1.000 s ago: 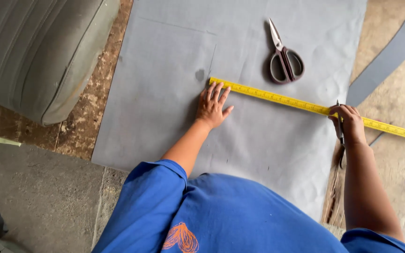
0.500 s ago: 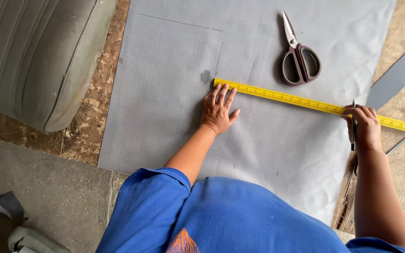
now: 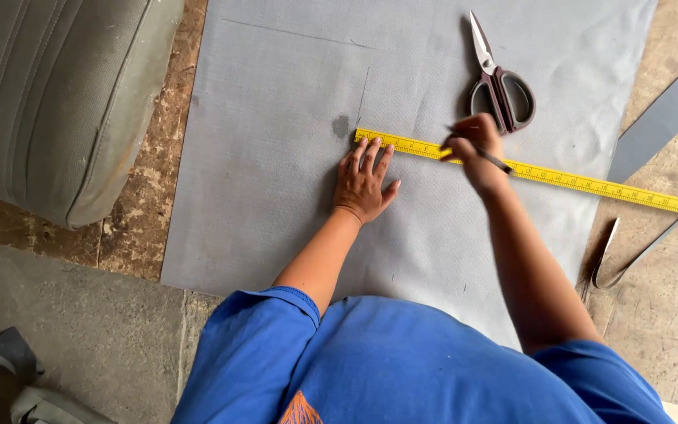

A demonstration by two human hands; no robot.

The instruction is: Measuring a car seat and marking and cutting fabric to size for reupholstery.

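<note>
Marking step, by my reading: grey sheet (image 3: 276, 141) flat on tabletop, yellow ruler (image 3: 559, 179) across it, left hand (image 3: 364, 182) open, pinning ruler's end, right hand (image 3: 476, 149) gripping pen (image 3: 490, 159) at ruler's edge; next needs ruler steady.

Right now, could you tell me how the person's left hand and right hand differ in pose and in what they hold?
The left hand lies flat with its fingers spread, pressing the end of the yellow ruler onto the grey sheet; the right hand is curled and raised. The left hand holds nothing, while the right hand grips a thin dark marking tool. The left hand sits at the ruler's end, the right hand further along. Both are bare and at the ruler's edge.
</note>
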